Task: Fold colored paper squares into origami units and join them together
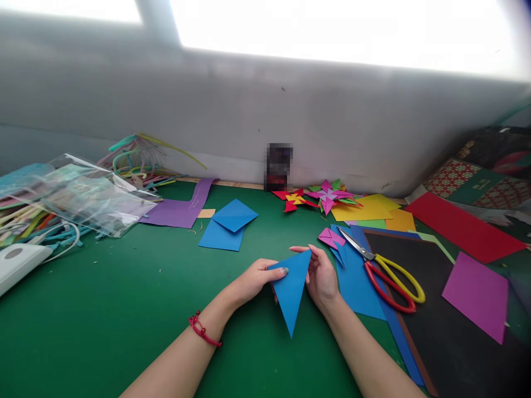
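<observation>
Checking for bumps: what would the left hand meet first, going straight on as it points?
Past the held blue paper, the left hand would probably meet the right hand, though depth is unclear.

Both hands (294, 274) raised, fingers curled.

Green table (166, 315) with scissors (369, 255), coloured paper (477, 296)

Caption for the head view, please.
Left hand and right hand hold a folded blue paper triangle above a green tabletop.
</observation>
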The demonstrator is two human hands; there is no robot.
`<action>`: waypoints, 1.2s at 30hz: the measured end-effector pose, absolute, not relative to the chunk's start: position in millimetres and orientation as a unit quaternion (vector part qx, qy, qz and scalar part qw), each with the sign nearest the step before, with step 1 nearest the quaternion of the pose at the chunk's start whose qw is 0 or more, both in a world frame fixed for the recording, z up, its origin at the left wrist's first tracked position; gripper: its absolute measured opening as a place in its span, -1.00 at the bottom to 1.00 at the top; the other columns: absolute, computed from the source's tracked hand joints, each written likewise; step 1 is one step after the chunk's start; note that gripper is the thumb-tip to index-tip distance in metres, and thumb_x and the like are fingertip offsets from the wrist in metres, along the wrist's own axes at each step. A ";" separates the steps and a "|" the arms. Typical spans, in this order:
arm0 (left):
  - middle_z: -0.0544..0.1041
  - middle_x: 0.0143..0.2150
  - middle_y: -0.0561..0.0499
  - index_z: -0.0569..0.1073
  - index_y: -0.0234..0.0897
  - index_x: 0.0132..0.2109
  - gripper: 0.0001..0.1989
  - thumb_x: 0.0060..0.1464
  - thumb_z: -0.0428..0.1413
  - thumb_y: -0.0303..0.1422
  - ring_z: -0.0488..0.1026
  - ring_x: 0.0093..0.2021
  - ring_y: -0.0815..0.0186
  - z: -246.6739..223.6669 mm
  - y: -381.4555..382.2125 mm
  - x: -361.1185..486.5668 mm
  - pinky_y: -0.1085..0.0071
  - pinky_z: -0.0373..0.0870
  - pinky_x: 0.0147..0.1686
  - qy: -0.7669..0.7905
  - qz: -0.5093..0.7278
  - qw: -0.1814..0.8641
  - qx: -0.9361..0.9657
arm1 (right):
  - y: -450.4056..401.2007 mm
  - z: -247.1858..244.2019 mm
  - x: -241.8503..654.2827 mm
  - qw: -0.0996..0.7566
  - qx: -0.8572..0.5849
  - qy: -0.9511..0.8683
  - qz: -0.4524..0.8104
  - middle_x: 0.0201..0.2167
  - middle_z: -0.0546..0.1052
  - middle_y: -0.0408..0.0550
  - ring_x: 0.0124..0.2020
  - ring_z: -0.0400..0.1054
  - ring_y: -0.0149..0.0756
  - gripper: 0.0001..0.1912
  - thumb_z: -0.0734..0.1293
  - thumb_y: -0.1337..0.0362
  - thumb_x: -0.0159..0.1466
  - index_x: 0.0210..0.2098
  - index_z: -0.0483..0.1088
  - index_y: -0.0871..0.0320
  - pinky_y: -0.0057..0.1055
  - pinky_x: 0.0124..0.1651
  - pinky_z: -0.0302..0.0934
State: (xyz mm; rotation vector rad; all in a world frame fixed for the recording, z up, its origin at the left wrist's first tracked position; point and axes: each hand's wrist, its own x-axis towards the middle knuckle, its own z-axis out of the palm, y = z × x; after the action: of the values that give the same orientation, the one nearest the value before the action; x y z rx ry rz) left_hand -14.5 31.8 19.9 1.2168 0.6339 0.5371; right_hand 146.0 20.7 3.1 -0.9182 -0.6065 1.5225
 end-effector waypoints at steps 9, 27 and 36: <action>0.41 -0.54 -0.01 0.45 -0.41 -0.37 -0.69 0.04 -0.01 -0.21 0.33 -0.56 0.37 19.5 31.7 -14.0 0.44 0.29 -0.49 0.289 0.249 0.743 0.550 | 20.8 5.1 145.4 0.595 -0.382 -0.256 0.659 -0.83 0.28 -0.20 -0.82 0.09 -0.50 -0.58 0.13 0.09 0.20 -0.33 0.48 0.27 -0.56 -0.77 -0.08; 0.42 -0.54 -0.01 0.41 -0.41 -0.44 -0.72 -0.01 0.06 -0.23 0.35 -0.56 0.38 17.5 30.1 -12.0 0.45 0.31 -0.51 0.312 0.243 0.729 0.559 | 19.1 7.8 140.1 0.608 -0.439 -0.307 0.586 -0.77 0.19 -0.26 -0.77 0.04 -0.52 -0.68 0.26 0.09 0.13 -0.28 0.45 0.19 -0.56 -0.74 -0.12; 0.39 -0.59 0.04 0.42 -0.39 -0.45 -0.77 -0.07 0.10 -0.26 0.31 -0.59 0.40 21.7 30.0 -13.7 0.49 0.26 -0.59 0.322 0.243 0.739 0.540 | 20.2 7.8 142.9 0.606 -0.411 -0.284 0.619 -0.82 0.31 -0.18 -0.80 0.11 -0.48 -0.68 0.20 0.14 0.16 -0.48 0.47 0.24 -0.55 -0.75 -0.08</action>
State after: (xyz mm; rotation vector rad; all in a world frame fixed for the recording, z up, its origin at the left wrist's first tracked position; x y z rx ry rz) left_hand -13.7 30.0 21.7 1.1842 0.7060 0.5325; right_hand 142.9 20.2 7.8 -0.9504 -0.6561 1.4311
